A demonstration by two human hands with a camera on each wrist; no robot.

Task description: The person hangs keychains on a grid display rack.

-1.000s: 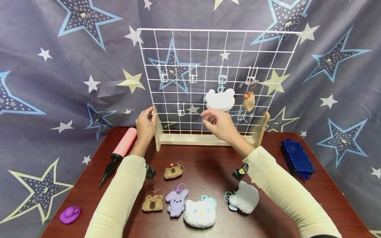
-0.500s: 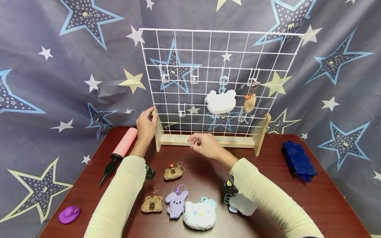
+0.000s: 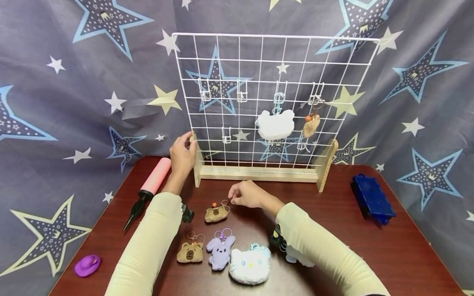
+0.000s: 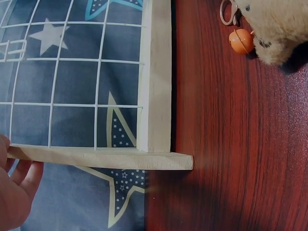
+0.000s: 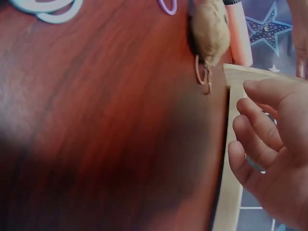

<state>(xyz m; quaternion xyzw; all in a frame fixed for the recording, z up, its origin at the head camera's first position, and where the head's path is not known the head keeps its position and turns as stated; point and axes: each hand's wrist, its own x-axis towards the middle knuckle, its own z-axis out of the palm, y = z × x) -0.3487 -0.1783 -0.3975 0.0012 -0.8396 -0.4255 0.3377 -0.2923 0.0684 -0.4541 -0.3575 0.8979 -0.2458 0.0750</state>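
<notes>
The left hand grips the left wooden upright of a wire-grid rack; the right hand, empty, fingers loosely curled, hovers over the counter beside a brown plush keychain.

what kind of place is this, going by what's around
Probably an indoor tabletop set up for filming or display, though the wider room is not shown: a star-patterned cloth backdrop surrounds a dark red wooden table, and a white wire grid rack holds plush keychains.
</notes>
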